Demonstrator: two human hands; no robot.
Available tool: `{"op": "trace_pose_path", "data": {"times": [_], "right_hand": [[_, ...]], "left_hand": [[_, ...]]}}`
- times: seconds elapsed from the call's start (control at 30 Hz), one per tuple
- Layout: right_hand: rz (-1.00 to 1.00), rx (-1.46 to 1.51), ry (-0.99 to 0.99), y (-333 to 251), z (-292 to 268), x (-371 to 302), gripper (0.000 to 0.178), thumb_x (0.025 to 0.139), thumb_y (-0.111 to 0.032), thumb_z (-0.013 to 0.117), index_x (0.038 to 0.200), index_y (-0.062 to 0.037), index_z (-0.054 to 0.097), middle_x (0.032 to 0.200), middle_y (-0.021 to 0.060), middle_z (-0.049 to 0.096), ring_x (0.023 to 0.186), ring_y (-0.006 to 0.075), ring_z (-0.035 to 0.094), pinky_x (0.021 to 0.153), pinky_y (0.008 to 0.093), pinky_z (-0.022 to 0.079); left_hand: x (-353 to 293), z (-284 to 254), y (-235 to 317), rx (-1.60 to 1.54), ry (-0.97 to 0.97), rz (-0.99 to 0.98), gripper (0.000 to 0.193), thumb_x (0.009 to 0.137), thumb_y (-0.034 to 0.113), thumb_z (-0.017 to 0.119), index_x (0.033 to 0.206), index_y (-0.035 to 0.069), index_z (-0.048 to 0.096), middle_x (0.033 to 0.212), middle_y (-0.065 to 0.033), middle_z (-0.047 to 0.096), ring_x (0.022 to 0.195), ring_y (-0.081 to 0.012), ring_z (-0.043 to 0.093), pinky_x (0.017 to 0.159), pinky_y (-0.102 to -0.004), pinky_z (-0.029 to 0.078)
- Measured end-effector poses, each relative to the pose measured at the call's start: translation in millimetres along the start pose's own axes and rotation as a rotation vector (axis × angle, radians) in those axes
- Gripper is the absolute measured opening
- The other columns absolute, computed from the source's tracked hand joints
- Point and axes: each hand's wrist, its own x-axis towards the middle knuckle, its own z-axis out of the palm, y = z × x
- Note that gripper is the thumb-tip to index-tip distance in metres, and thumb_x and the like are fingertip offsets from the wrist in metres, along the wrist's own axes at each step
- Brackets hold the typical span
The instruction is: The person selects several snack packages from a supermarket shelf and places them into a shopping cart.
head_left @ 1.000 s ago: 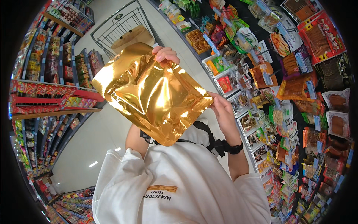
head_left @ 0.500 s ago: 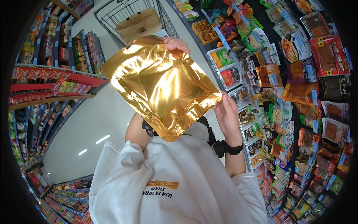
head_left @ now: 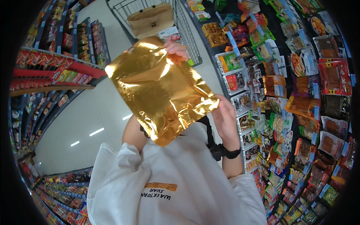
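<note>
A shiny gold foil pouch [head_left: 161, 90] is held up in front of my chest, tilted and wrinkled. At its far edge, my left hand [head_left: 177, 50] grips it with the fingers folded over. The left forearm passes behind the pouch, which hides most of it and the rest of that hand. My right hand [head_left: 225, 117] is closed on the pouch's right corner, its thumb and fingertips partly hidden by the foil. A black watch [head_left: 231, 153] is on the right wrist.
Beyond the pouch stands a wire shopping cart [head_left: 187, 41] with a tan bag [head_left: 150, 21] in it. On the right, a rack [head_left: 300, 93] carries many hanging snack packets. Shelves [head_left: 56, 56] of packaged snacks line the left, past the pale tiled floor [head_left: 90, 116].
The pouch has turned slightly and shifted a little left, still in both hands. More of the cart now shows beyond it, with a printed packet visible inside.
</note>
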Motion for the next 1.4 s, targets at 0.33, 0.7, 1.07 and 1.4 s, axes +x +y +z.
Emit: {"op": "trace_pose_path", "data": {"times": [0.33, 0.7, 1.07, 1.4], "right_hand": [[0.053, -0.46, -0.31, 32, -27, 85, 0.061, 0.087, -0.02, 0.061, 0.139, -0.0045, 0.033, 0.136, 0.0136, 0.043, 0.123, 0.0229, 0.045, 0.101, 0.0377, 0.037], [0.36, -0.153, -0.524, 86, -73, 209, 0.045, 0.095, -0.024, 0.049, 0.132, 0.001, 0.04, 0.123, 0.0066, 0.052, 0.11, 0.0121, 0.048, 0.093, 0.0288, 0.039], [0.696, -0.463, -0.184, 146, -152, 300, 0.033, 0.091, -0.012, 0.054, 0.122, -0.0011, 0.051, 0.106, 0.0052, 0.061, 0.093, 0.0105, 0.055, 0.08, 0.026, 0.045], [0.483, -0.772, -0.297, 235, -131, 411, 0.044, 0.092, -0.027, 0.056, 0.126, 0.0007, 0.047, 0.109, 0.0069, 0.06, 0.099, 0.0164, 0.055, 0.087, 0.0288, 0.042]], "left_hand": [[-72, 54, 83, 1.339, 0.654, 0.391, 0.014, 0.089, 0.02, 0.053, 0.093, 0.007, 0.054, 0.078, -0.0007, 0.049, 0.074, -0.011, 0.046, 0.073, -0.0257, 0.039], [-29, 31, 93, 1.653, 1.614, 0.934, 0.021, 0.093, 0.018, 0.056, 0.1, -0.001, 0.06, 0.091, -0.0039, 0.064, 0.078, -0.0103, 0.059, 0.069, -0.0239, 0.047], [-123, -57, 103, 1.254, 2.042, 0.212, 0.031, 0.087, 0.014, 0.057, 0.115, 0.003, 0.049, 0.094, -0.0042, 0.061, 0.079, -0.0122, 0.057, 0.072, -0.0271, 0.048], [-133, -68, 192, 1.932, 2.337, 0.708, 0.034, 0.08, 0.014, 0.061, 0.111, 0.0, 0.057, 0.09, -0.0117, 0.064, 0.082, -0.0224, 0.061, 0.073, -0.0317, 0.048]]}}
